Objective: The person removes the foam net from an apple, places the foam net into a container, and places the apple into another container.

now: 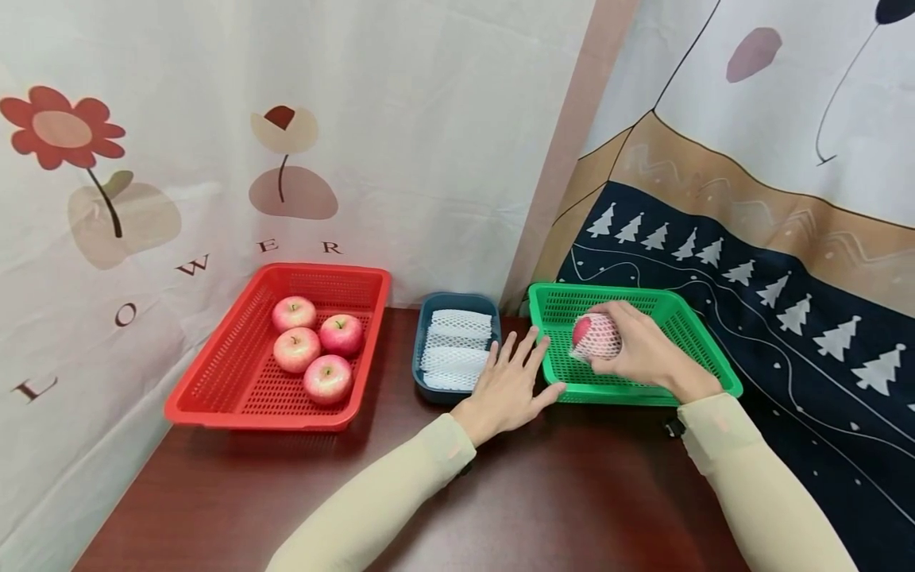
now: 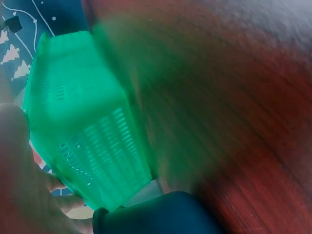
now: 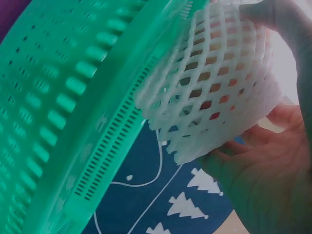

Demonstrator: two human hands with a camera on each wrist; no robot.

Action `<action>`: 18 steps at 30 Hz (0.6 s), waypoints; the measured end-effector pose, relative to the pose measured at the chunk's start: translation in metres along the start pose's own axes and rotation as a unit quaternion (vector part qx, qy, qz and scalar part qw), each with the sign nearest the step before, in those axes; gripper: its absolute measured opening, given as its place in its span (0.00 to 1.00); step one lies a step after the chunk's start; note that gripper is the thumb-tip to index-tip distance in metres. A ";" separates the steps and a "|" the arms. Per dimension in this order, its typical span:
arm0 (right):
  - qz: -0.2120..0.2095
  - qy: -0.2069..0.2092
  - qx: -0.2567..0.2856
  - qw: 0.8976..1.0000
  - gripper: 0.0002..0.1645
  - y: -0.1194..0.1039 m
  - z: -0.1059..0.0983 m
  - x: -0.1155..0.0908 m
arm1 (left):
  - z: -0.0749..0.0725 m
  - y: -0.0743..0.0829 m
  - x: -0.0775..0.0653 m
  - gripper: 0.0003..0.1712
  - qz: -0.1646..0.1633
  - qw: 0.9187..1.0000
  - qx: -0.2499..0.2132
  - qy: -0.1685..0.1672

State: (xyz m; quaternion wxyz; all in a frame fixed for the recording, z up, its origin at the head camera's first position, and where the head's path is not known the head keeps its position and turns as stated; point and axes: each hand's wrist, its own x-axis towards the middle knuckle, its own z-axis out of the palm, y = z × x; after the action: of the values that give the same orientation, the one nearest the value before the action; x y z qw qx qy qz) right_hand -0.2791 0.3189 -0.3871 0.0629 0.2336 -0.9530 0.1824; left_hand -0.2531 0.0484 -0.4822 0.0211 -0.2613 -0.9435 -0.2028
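My right hand point(image 1: 632, 345) grips an apple point(image 1: 582, 329) wrapped in a white foam net sleeve point(image 1: 604, 338), over the green basket point(image 1: 686, 388) on the right. In the right wrist view the net point(image 3: 219, 73) spreads wide, with bits of red showing through its holes. My left hand point(image 1: 503, 389) has its fingers spread, holding nothing, between the green basket and a dark blue tray point(image 1: 422, 388). Folded white foam nets point(image 1: 457, 349) lie in that tray. In the left wrist view the green basket point(image 2: 73, 97) stands beside the hand.
A red basket point(image 1: 221, 381) on the left holds several bare apples point(image 1: 328, 379). All the containers stand on a dark reddish-brown table point(image 1: 572, 492). Behind them hangs a printed curtain point(image 1: 429, 159) with flowers and trees.
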 end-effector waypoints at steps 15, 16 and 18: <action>-0.025 0.054 0.026 0.998 0.53 -0.028 0.017 -0.012 | -0.012 -0.006 -0.014 0.53 0.020 0.999 0.016 0.023; -0.023 0.056 0.033 0.998 0.53 -0.030 0.018 -0.013 | -0.015 -0.007 -0.017 0.53 0.023 0.999 0.016 0.021; -0.019 0.059 0.044 0.997 0.53 -0.034 0.021 -0.015 | -0.020 -0.009 -0.023 0.53 0.028 0.999 0.017 0.016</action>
State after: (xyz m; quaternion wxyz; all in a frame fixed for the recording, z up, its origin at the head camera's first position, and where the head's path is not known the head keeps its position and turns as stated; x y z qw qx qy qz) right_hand -0.2508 0.2897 -0.3988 0.1119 0.2436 -0.9339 0.2364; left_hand -0.2392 0.0221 -0.4711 0.0460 -0.2841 -0.9386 -0.1904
